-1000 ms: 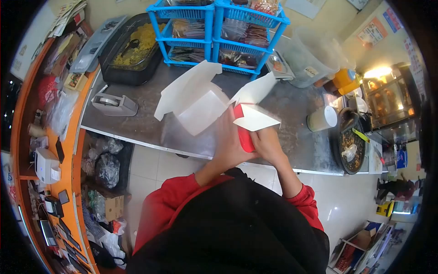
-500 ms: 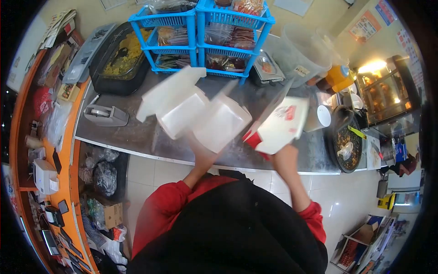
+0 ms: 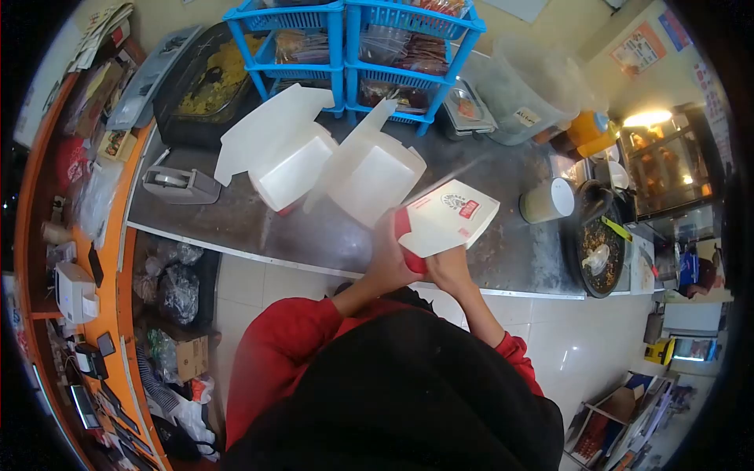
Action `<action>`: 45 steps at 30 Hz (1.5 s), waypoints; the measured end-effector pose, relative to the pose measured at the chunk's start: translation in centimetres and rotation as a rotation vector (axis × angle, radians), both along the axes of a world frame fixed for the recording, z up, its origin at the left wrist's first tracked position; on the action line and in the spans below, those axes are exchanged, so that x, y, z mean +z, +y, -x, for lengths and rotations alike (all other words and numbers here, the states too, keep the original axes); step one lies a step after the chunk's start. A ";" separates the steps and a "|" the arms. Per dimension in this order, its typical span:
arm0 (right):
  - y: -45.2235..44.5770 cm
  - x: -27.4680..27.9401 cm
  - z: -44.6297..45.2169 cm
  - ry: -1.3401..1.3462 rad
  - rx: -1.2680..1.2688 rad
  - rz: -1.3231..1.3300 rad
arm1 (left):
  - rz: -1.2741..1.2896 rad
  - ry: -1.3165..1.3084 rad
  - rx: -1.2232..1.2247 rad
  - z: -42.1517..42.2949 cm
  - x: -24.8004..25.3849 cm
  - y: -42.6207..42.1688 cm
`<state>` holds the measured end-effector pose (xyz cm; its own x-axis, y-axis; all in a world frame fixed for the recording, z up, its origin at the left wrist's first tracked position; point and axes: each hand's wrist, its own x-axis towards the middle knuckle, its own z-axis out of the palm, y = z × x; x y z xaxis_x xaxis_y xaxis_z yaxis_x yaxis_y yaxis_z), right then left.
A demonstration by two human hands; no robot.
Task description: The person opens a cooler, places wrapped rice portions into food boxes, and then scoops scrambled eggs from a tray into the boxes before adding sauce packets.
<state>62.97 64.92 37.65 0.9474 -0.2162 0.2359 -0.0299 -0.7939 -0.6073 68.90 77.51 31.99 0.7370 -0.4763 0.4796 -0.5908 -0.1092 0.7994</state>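
Note:
A white and red takeaway box (image 3: 452, 216), printed with a red and black logo, is tilted in front of my body above the counter's near edge. My left hand (image 3: 389, 263) is closed on its red left side, slightly blurred. My right hand (image 3: 452, 271) grips the lower end, its fingertips partly hidden by the box. Just left of my hands, an opened takeaway box (image 3: 377, 177) stands with its flaps up and a white inside. Beside it is another opened takeaway box (image 3: 294, 169), its wide lid folded back.
Blue basket racks (image 3: 342, 63) with packed goods stand behind the boxes. A tape dispenser (image 3: 181, 187) and a black tray of yellow food (image 3: 212, 94) are at the left. To the right are a white cup (image 3: 550, 200), a dark pan (image 3: 601, 259) and a clear tub (image 3: 522, 102).
My left hand has let go of the middle box and moved right onto the printed box. That box has turned and shifted left, with my right hand still on it.

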 end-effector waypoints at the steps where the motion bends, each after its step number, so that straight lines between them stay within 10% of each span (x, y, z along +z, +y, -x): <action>1: -0.1 0.7 0.1 -0.018 -0.049 0.018 | 0.027 -0.018 0.009 -0.1 0.3 -0.2; 6: -6.1 11.4 4.8 -0.074 -0.200 -0.128 | -0.070 0.204 -0.060 0.1 -1.9 0.9; 9: -5.8 8.4 5.6 0.036 -0.234 0.192 | -0.145 0.159 0.107 0.5 -1.3 -0.4; 15: -7.4 -5.0 7.0 0.150 -0.236 -0.096 | -0.250 0.023 0.242 0.0 -3.0 -1.4; 23: -6.9 -4.9 7.9 0.372 -0.428 0.411 | -0.467 0.069 0.213 2.0 -7.0 2.7; 29: -10.1 -1.7 17.0 0.317 -0.578 0.178 | -0.520 -0.160 0.284 2.9 -7.5 4.9; 39: -22.9 -9.6 47.8 0.372 -0.876 0.080 | -0.703 -0.526 1.421 7.3 -14.3 1.1; 41: -25.0 -10.2 52.4 0.473 -0.951 0.017 | -0.885 0.127 1.387 10.5 -13.3 -1.0; 45: -31.7 -11.6 58.6 0.377 -0.993 -0.065 | -0.816 0.142 0.877 18.0 -15.2 -16.1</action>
